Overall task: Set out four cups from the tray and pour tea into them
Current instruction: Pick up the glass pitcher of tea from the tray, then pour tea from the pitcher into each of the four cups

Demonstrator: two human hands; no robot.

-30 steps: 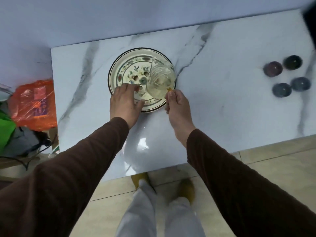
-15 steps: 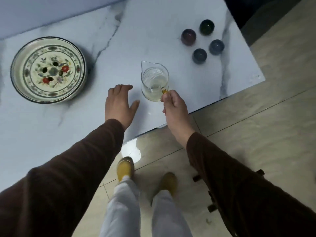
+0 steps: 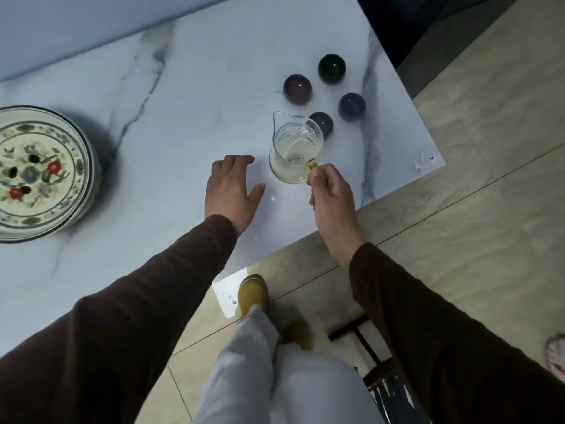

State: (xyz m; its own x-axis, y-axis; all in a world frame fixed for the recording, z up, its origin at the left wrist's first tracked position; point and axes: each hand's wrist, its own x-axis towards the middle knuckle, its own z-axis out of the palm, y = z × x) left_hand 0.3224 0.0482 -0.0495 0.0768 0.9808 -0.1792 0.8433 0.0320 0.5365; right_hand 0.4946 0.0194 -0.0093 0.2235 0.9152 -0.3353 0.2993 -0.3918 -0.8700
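My right hand (image 3: 331,194) holds a glass pitcher (image 3: 295,148) of pale tea by its yellow handle, lifted above the white marble table (image 3: 183,87). Several small dark cups stand in a cluster at the table's right end: a purple cup (image 3: 297,89), a green cup (image 3: 331,68), a blue-grey cup (image 3: 352,106) and a dark cup (image 3: 324,122) partly hidden behind the pitcher. My left hand (image 3: 230,188) hovers flat over the table, fingers apart, holding nothing. The round floral tray (image 3: 39,174) sits at the far left.
The table's right corner (image 3: 428,160) and front edge lie close to the cups. Beige floor tiles (image 3: 458,209) spread to the right. My legs and yellow shoes (image 3: 252,293) stand below the table edge, with a dark stool frame (image 3: 367,347) beside them.
The pitcher has travelled from over the tray rightward to just beside the cups. My left hand has left the tray and followed along. The view has swung right.
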